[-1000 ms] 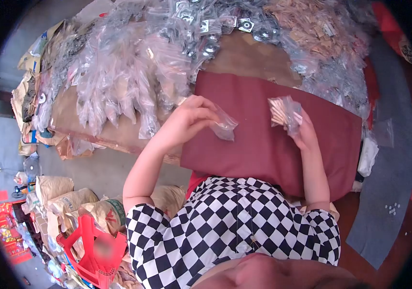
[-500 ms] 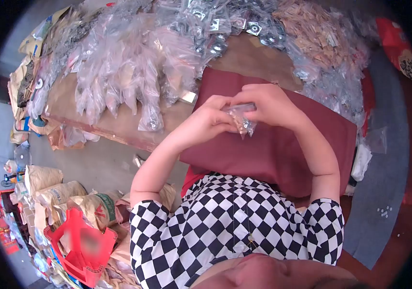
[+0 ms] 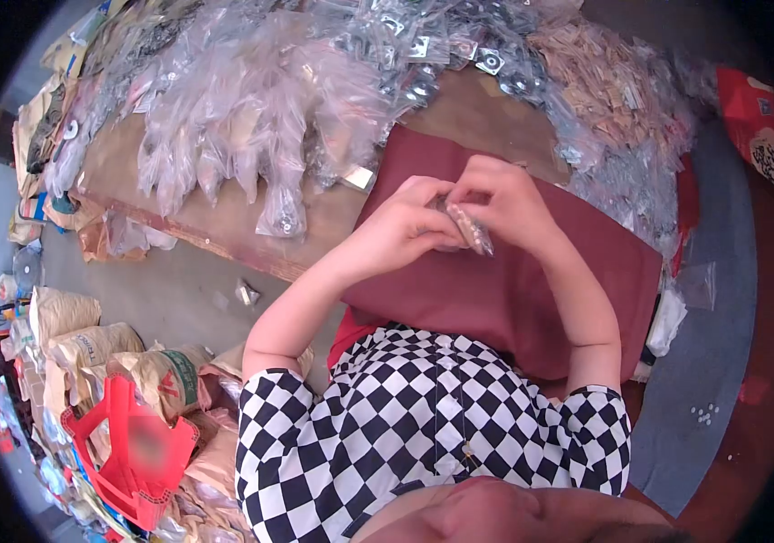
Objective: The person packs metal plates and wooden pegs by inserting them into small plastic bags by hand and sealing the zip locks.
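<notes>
My left hand (image 3: pixel 416 220) and my right hand (image 3: pixel 498 201) meet over a dark red cloth (image 3: pixel 531 281) that covers my lap and the table's near edge. Between them is a small clear plastic bag (image 3: pixel 472 232) with small tan and metallic pieces inside. The fingers of my left hand are closed on one side of the bag. My right hand pinches the upper part, its fingertips partly hidden. What the pieces are is too small to make out.
Piles of clear plastic bags (image 3: pixel 251 136) cover the brown table (image 3: pixel 486 118), some with square metal parts (image 3: pixel 489 61). Tan pieces in bags (image 3: pixel 599 77) lie at the back right. Stuffed sacks (image 3: pixel 165 380) and a red plastic stool (image 3: pixel 102 452) stand at lower left.
The bag has turned and is gathered more tightly, so less of it shows below my fingers. My right hand has shifted onto its upper side. The view has moved slightly.
</notes>
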Demonstrator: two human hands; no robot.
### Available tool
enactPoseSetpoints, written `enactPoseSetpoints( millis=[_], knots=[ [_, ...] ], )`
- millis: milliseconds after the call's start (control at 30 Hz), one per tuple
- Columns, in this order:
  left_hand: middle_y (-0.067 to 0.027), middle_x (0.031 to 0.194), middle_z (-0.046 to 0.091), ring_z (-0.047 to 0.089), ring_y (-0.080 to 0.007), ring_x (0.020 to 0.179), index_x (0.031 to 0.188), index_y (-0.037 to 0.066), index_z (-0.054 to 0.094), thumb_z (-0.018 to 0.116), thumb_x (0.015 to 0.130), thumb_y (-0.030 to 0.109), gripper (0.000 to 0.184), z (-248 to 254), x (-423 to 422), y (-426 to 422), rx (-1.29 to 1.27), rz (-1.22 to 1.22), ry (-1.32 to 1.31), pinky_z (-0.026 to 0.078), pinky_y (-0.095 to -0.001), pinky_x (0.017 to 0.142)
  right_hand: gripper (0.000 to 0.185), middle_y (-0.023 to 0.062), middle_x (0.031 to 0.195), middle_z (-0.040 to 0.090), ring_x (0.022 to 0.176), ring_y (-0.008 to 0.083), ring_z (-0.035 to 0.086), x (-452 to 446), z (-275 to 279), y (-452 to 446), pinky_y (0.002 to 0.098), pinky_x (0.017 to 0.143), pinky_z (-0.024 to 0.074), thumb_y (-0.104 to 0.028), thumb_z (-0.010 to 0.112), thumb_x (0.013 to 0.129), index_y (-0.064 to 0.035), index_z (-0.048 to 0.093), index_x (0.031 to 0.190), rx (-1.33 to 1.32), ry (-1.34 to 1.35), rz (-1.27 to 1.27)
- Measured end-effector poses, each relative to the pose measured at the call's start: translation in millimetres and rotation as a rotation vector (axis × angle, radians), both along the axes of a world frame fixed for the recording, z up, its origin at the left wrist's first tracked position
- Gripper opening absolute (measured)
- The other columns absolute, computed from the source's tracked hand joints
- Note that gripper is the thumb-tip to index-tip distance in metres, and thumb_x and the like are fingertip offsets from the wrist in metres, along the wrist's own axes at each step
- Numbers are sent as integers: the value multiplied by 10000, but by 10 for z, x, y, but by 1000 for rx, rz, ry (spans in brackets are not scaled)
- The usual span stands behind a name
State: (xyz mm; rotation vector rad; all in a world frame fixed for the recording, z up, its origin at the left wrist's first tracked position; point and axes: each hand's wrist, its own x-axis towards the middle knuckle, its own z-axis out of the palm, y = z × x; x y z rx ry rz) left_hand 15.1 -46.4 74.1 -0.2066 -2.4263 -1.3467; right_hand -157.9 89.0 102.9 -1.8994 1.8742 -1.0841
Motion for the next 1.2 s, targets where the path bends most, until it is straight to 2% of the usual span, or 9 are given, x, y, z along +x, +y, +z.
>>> enactPoseSetpoints(
  millis=[133, 233, 300, 567, 633, 767, 933, 1067, 1200],
  knots=[
    [-101, 1245, 580, 505, -308, 1167, 960, 118, 752, 731, 779, 79, 187, -38, -22, 34, -50, -55, -34, 410, -407, 1013, 139, 81, 822, 643, 766, 176, 648, 78, 164, 38, 326, 650, 501, -62, 687, 819, -67, 711, 956, 107, 371, 70],
    [-97, 1233, 589, 501, -305, 1176, 956, 124, 754, 732, 777, 83, 184, -23, 15, -26, 37, 56, 45, 400, -405, 1022, 416, 107, 1151, 661, 987, 218, 663, -4, 311, 181, 331, 839, 521, -134, 698, 843, -55, 634, 1247, 117, -394, -77],
    [-97, 1231, 592, 496, -304, 1190, 954, 129, 754, 731, 777, 83, 185, -14, 42, -92, 32, 86, 19, 390, -408, 1036, 453, 91, 1187, 640, 1021, 209, 640, -116, 303, 300, 349, 871, 515, -159, 718, 842, -54, 619, 1272, 43, -185, -61],
    [-115, 1253, 590, 497, -315, 1200, 944, 122, 754, 726, 754, 40, 208, -19, -81, -33, -34, 11, 76, 410, -409, 1021, 230, 114, 911, 703, 883, 265, 681, 27, -81, 186, 355, 797, 534, -122, 719, 785, -84, 727, 1011, -78, -88, -67],
    [-112, 1254, 589, 499, -315, 1199, 932, 119, 753, 725, 747, 32, 206, -1, -76, -8, -39, -11, 55, 413, -410, 1019, 142, 105, 855, 697, 829, 277, 668, 60, 20, 134, 362, 733, 525, -52, 679, 754, -68, 720, 888, 168, 318, 66],
    [-105, 1256, 588, 501, -316, 1200, 901, 113, 751, 724, 735, 29, 188, -7, -34, -39, -48, 4, 60, 421, -409, 1009, 270, 119, 872, 685, 787, 296, 657, 8, 188, 120, 393, 692, 519, -40, 634, 765, -91, 690, 1024, 148, 316, 154],
    [-105, 1252, 587, 502, -316, 1193, 897, 110, 749, 719, 739, 29, 180, 12, 3, -126, -49, 30, 93, 430, -406, 993, 411, 110, 1247, 621, 1176, 320, 561, -34, 344, 230, 445, 964, 446, -162, 705, 777, -60, 626, 1167, 243, 41, 330],
    [-104, 1254, 586, 509, -318, 1187, 886, 105, 743, 722, 737, 42, 163, 31, -55, -14, -38, -17, 75, 435, -407, 985, 382, 89, 1162, 632, 1192, 286, 537, 111, 24, 141, 426, 1001, 386, -213, 726, 788, -85, 634, 1136, 321, 377, 348],
    [-110, 1236, 593, 514, -315, 1195, 873, 97, 735, 731, 739, 60, 140, 36, -3, -93, -55, -25, 55, 434, -409, 993, 363, 74, 1153, 625, 1173, 290, 542, 156, -132, 63, 433, 984, 398, -218, 726, 795, -105, 634, 1127, 295, 318, 301]
  ],
)
